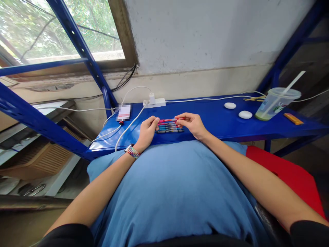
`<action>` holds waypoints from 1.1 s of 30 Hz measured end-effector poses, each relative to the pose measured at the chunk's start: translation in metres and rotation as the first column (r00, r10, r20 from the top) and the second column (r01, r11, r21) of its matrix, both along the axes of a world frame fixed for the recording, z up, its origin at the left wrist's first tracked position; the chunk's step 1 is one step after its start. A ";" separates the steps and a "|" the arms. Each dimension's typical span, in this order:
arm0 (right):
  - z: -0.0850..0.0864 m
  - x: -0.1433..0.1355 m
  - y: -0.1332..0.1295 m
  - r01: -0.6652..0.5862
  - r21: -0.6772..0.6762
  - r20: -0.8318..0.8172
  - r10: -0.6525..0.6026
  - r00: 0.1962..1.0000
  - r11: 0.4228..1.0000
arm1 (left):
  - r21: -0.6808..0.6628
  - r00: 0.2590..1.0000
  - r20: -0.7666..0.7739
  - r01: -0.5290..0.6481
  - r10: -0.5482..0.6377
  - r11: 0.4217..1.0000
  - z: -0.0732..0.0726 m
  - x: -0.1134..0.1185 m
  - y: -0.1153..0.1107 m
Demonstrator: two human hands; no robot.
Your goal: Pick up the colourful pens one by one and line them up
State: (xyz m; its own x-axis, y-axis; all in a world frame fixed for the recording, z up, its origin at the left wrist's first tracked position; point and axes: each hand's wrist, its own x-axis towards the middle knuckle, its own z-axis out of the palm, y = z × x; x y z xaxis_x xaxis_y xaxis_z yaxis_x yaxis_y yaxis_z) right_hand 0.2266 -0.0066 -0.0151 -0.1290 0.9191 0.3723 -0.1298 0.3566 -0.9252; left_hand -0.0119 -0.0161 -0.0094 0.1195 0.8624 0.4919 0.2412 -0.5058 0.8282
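Note:
Several pens lie side by side in a row on the blue table (pixel 205 118), red-pink ones at the back and blue and dark ones (pixel 169 130) toward me. My left hand (pixel 148 129) is closed at the left end of a red pen (pixel 167 120), thumb and fingers pinched together. At that pen's right end my right hand (pixel 192 124) pinches it between thumb and fingertips. The red pen runs between both hands, just behind the others; whether it touches the tabletop I cannot tell.
A white power strip (pixel 158 103) with a charger and cables stands against the wall. A partly blurred small box (pixel 123 112) is at left. To the right are two white oval cases (pixel 245 115), a plastic cup (pixel 275 104) with a straw, and an orange packet (pixel 293 119).

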 end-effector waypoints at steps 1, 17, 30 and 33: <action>0.001 -0.001 -0.001 0.001 0.015 0.013 -0.001 1.000 1.000 | -0.007 1.000 0.007 -0.009 0.009 1.000 0.001 0.000 0.000; -0.001 0.001 0.001 -0.044 -0.074 -0.096 0.037 0.995 0.996 | 0.046 0.991 -0.022 -0.131 0.132 0.990 0.000 -0.003 0.007; -0.001 0.003 0.002 -0.045 -0.089 -0.156 0.031 0.987 0.995 | 0.024 0.997 0.064 -0.042 0.041 0.999 0.000 -0.004 0.007; -0.002 0.003 0.003 -0.014 -0.105 -0.173 -0.004 0.985 0.994 | 0.054 0.996 0.094 -0.011 0.005 0.998 -0.001 -0.004 0.009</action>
State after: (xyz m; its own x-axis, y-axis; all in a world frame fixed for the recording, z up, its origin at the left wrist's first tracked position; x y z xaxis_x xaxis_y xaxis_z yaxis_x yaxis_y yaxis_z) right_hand 0.2299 -0.0036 -0.0168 -0.0756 0.9538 0.2906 -0.2924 0.2574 -0.9210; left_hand -0.0163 -0.0072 -0.0106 0.0636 0.8346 0.5472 0.1676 -0.5494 0.8186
